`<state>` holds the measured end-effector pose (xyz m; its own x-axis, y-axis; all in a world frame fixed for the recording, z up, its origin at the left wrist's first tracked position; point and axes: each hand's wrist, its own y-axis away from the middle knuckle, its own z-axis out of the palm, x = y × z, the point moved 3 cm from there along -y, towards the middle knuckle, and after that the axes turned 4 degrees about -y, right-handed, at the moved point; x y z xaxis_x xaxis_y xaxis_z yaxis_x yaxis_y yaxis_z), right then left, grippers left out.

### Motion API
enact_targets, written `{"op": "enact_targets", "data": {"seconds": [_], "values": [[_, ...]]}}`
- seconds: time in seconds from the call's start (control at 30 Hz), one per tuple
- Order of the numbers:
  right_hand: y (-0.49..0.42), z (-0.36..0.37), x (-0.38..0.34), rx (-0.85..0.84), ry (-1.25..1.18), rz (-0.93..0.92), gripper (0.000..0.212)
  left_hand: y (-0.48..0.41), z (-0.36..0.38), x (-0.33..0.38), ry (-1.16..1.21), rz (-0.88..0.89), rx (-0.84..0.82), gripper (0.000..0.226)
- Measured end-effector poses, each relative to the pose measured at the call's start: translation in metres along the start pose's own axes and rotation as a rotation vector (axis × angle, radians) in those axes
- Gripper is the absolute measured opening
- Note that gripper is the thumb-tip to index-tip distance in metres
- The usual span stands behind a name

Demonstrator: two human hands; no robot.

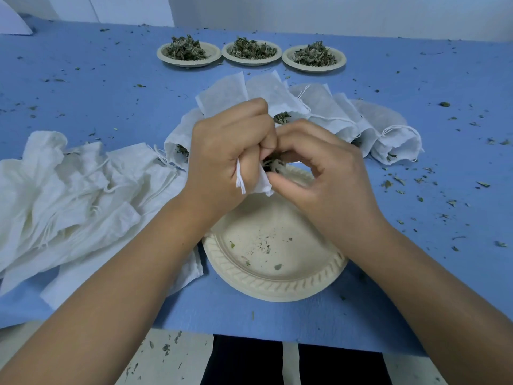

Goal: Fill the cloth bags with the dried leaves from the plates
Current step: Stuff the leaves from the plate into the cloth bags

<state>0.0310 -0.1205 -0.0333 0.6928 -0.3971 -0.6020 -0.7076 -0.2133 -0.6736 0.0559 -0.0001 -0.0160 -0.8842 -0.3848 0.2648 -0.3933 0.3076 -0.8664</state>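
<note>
The blue table (416, 273) carries everything, with loose leaf crumbs strewn across it. A heap of limp, empty cloth bags (69, 195) lies left of the near plate (277, 284), one corner touching its rim; they overlap too much to count. Beyond the near plate about six stuffed bags (319, 107) lie fanned in an arc. Their long axes spread away from the plate, and the open mouths that show turn back toward it (dark leaf shows in several).

There are four plates in all. The near plate holds only specks. Well beyond it, past the fan, three smaller-looking plates stand in a row across the table, left (163, 55), middle (227, 54) and right (342, 62), each heaped with dried leaves.

Two hands meet above the far rim of the near plate. The left hand (227, 151) is clenched around one cloth bag (259, 183), bunching it so that its long axis cannot be told. Its mouth faces the other hand, and a drawstring and a loose edge hang toward the plate. The right hand (322, 173) has curled fingers pinching a tuft of dried leaves (273, 162) at that mouth.
</note>
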Motion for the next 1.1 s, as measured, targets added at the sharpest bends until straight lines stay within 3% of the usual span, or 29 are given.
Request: {"op": "enact_targets", "data": {"seconds": [0.13, 0.23, 0.4, 0.7, 0.83, 1.0, 1.1], "values": [[0.001, -0.007, -0.005, 0.117, -0.082, -0.023, 0.017, 0.001, -0.001, -0.002, 0.001, -0.016, 0.015, 0.025], [0.005, -0.002, -0.008, 0.170, 0.001, -0.094, 0.011, 0.001, 0.002, 0.002, 0.010, 0.024, -0.007, 0.026], [0.000, 0.006, -0.005, -0.021, 0.122, -0.150, 0.016, 0.001, 0.000, 0.002, 0.012, 0.025, 0.005, 0.024], [-0.002, -0.007, 0.001, -0.006, -0.185, 0.039, 0.022, 0.000, -0.001, 0.002, 0.011, -0.025, 0.014, 0.024], [0.000, -0.006, 0.001, 0.038, -0.265, 0.060, 0.012, 0.000, -0.001, 0.003, 0.016, -0.027, 0.006, 0.023], [-0.001, 0.000, -0.002, -0.120, -0.040, -0.059, 0.013, 0.000, -0.003, -0.001, 0.033, -0.042, 0.030, 0.021], [-0.002, -0.012, -0.003, -0.030, -0.012, -0.104, 0.019, 0.000, -0.005, -0.004, 0.047, -0.067, 0.074, 0.024]]}}
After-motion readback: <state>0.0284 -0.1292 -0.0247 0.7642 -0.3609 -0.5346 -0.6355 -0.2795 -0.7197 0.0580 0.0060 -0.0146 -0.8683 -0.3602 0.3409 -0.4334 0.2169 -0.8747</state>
